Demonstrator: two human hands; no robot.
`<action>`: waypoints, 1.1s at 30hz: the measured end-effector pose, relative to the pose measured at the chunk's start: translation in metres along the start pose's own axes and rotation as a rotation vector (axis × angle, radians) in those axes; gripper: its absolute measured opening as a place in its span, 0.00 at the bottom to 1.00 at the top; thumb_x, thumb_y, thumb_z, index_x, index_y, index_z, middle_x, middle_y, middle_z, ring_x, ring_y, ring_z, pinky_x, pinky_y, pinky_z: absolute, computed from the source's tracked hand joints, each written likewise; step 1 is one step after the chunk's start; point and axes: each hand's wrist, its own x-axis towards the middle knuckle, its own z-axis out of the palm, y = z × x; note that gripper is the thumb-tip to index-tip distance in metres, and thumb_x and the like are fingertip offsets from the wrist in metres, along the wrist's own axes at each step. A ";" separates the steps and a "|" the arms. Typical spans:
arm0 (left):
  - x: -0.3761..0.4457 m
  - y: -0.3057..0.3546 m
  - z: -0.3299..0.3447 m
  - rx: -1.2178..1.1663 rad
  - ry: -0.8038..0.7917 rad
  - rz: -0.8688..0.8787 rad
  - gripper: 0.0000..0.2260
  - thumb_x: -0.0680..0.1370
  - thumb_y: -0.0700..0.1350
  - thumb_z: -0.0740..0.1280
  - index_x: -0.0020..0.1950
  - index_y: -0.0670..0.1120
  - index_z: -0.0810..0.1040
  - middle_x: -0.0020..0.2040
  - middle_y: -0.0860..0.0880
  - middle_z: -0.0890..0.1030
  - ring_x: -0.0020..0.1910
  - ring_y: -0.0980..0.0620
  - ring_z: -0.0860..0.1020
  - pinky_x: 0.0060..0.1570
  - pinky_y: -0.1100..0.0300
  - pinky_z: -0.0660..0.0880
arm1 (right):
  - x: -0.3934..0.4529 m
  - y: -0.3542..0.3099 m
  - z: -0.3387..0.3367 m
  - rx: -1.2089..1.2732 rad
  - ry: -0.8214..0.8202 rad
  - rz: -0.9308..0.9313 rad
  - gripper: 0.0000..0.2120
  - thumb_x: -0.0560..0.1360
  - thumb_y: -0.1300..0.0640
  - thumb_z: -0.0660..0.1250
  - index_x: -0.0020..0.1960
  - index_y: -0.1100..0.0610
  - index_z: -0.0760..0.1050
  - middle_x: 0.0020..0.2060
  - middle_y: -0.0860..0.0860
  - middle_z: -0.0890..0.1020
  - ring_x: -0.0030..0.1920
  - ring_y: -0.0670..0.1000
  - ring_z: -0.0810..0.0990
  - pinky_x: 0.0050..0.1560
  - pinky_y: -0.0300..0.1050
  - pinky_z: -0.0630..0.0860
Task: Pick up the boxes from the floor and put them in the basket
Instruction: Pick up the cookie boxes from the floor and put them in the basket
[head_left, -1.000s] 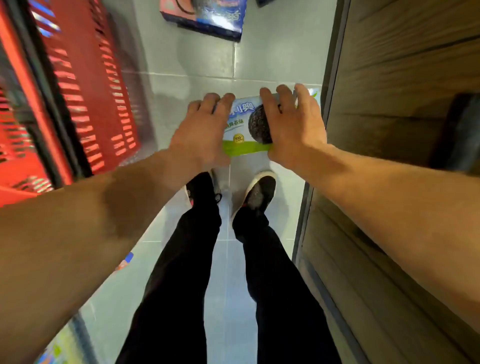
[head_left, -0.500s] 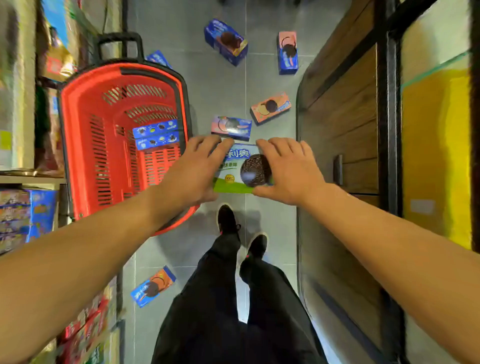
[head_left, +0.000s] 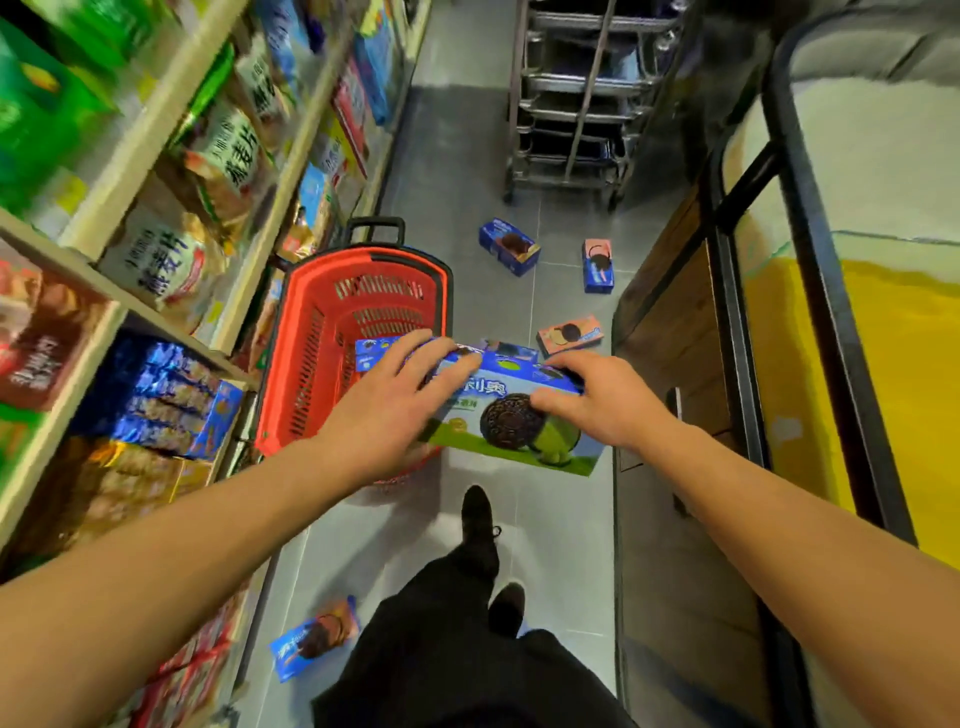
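L hand (head_left: 387, 410) + R hand (head_left: 602, 410) grip cookie box (head_left: 511, 421) beside red basket (head_left: 317, 364).

The basket (head_left: 311, 364) is standing on the floor (head_left: 457, 156) against the shelves (head_left: 156, 249) running along the left. Two boxes (head_left: 371, 351) are lying inside it. Both hands, the left hand (head_left: 387, 410) and the right hand (head_left: 597, 400), are holding a box (head_left: 511, 423) above the floor, just right of the basket's near rim. Beyond it, four boxes are lying on the floor: one (head_left: 509, 247) and another (head_left: 597, 265) farther off, one (head_left: 569, 335) nearer, one (head_left: 511, 349) partly hidden behind the held box. A metal rack (head_left: 576, 104) is standing behind them. Another box (head_left: 311, 639) is lying near the person's legs (head_left: 457, 623), to their left. A wooden cabinet (head_left: 670, 322) is running along the right.
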 end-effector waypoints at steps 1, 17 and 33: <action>-0.012 0.003 -0.003 -0.020 -0.013 -0.033 0.43 0.64 0.55 0.77 0.75 0.45 0.63 0.69 0.40 0.67 0.69 0.38 0.63 0.70 0.46 0.62 | -0.007 -0.007 0.003 -0.003 0.027 -0.018 0.24 0.72 0.41 0.71 0.62 0.54 0.77 0.54 0.55 0.81 0.52 0.54 0.78 0.50 0.47 0.74; -0.111 -0.083 0.003 -0.629 0.074 -0.694 0.31 0.71 0.57 0.67 0.73 0.51 0.69 0.68 0.48 0.67 0.67 0.52 0.67 0.64 0.66 0.60 | 0.049 -0.130 0.082 -0.202 0.091 -0.240 0.30 0.63 0.40 0.77 0.62 0.51 0.77 0.50 0.51 0.79 0.50 0.56 0.74 0.51 0.50 0.72; -0.110 -0.263 0.067 -0.634 -0.059 -0.679 0.28 0.70 0.51 0.74 0.69 0.48 0.74 0.60 0.44 0.71 0.58 0.47 0.74 0.60 0.60 0.69 | 0.214 -0.170 0.155 -0.223 -0.227 -0.192 0.30 0.68 0.44 0.74 0.65 0.56 0.75 0.55 0.57 0.80 0.55 0.61 0.78 0.58 0.53 0.73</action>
